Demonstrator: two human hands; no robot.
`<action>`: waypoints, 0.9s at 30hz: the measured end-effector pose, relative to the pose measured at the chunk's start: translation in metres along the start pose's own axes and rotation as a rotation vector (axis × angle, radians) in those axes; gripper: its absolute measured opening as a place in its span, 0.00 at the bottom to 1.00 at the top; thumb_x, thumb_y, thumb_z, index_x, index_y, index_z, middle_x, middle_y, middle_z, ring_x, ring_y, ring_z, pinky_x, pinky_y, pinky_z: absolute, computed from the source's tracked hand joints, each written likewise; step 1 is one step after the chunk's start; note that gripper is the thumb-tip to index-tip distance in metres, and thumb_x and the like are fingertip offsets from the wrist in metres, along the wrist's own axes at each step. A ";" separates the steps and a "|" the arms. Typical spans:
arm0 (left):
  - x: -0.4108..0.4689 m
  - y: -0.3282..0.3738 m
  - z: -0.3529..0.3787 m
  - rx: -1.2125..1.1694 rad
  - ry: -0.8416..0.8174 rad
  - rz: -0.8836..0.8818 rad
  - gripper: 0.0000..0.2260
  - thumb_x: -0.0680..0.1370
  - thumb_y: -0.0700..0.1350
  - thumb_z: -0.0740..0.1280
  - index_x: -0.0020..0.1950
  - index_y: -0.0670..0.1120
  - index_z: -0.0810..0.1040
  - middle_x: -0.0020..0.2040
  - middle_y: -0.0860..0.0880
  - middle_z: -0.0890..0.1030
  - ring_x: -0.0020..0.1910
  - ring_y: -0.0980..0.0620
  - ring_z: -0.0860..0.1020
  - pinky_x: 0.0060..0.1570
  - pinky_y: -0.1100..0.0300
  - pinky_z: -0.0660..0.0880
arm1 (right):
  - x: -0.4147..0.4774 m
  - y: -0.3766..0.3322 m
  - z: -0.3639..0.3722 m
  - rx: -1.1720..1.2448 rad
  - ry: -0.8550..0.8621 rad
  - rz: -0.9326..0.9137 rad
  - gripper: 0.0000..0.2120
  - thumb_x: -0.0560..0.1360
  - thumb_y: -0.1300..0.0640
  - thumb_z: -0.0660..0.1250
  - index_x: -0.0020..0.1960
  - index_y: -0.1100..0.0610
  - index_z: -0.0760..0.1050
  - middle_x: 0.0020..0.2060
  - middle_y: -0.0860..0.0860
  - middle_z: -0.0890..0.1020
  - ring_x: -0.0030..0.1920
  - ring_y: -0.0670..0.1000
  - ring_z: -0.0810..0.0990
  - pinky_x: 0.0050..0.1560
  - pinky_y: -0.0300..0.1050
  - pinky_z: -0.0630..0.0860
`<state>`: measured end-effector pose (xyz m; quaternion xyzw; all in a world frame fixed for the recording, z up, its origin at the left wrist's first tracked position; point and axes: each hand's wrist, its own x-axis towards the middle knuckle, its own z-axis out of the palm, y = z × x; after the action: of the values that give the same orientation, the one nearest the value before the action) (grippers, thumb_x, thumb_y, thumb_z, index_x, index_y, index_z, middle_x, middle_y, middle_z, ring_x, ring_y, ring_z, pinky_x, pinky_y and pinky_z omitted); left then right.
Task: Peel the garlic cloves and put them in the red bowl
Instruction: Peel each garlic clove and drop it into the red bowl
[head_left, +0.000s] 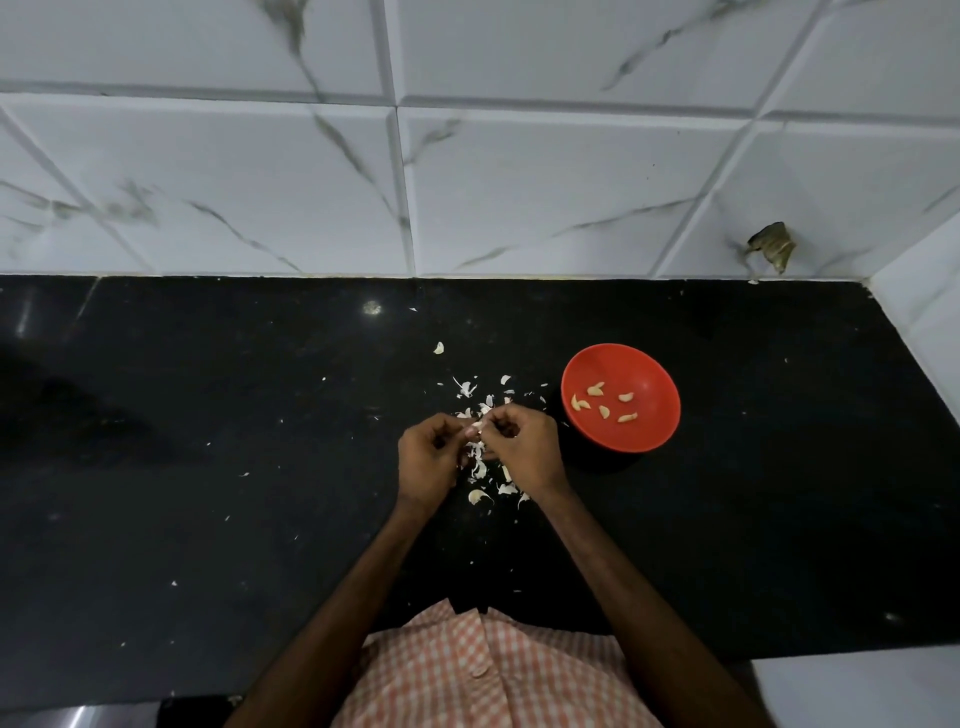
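My left hand (427, 457) and my right hand (524, 447) meet over the black counter, fingers curled, pinching a small garlic clove (477, 427) between them. The clove is mostly hidden by my fingertips. A red bowl (649, 364) stands just right of my right hand, with several peeled cloves (602, 402) lying in it. White garlic skins (480, 395) are scattered under and beyond my hands. One clove-like piece (478, 497) lies below my hands, another (439, 348) farther back.
The black stone counter (208, 441) runs left to right, backed by a white marbled tile wall (467, 182). A side wall (930, 312) closes the right end. A dark chip (772, 246) marks the tile at the right. The counter's front edge is at my checked shirt (483, 675).
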<state>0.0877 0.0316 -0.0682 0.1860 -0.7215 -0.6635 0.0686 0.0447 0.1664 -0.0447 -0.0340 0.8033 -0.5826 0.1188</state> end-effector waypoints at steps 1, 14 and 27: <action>0.000 0.000 0.000 -0.009 -0.006 -0.003 0.03 0.78 0.38 0.72 0.45 0.44 0.84 0.31 0.45 0.81 0.23 0.52 0.73 0.23 0.62 0.68 | -0.001 -0.002 0.000 0.015 -0.001 0.008 0.03 0.75 0.63 0.73 0.47 0.63 0.83 0.38 0.54 0.86 0.38 0.51 0.86 0.39 0.53 0.85; 0.000 0.010 -0.005 -0.087 -0.009 0.046 0.05 0.80 0.39 0.70 0.52 0.45 0.86 0.38 0.49 0.85 0.29 0.50 0.77 0.28 0.58 0.73 | 0.002 -0.019 -0.007 0.314 -0.099 0.173 0.05 0.79 0.66 0.68 0.51 0.67 0.80 0.38 0.58 0.84 0.39 0.51 0.84 0.40 0.45 0.84; 0.000 0.007 -0.004 -0.108 -0.013 0.067 0.06 0.79 0.38 0.70 0.50 0.47 0.86 0.45 0.48 0.87 0.37 0.57 0.82 0.38 0.63 0.76 | 0.005 -0.019 -0.004 0.268 -0.122 0.150 0.07 0.80 0.67 0.67 0.52 0.71 0.79 0.37 0.58 0.82 0.34 0.48 0.82 0.36 0.42 0.83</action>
<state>0.0876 0.0286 -0.0612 0.1535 -0.6907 -0.7001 0.0959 0.0375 0.1629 -0.0268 0.0069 0.7100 -0.6708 0.2142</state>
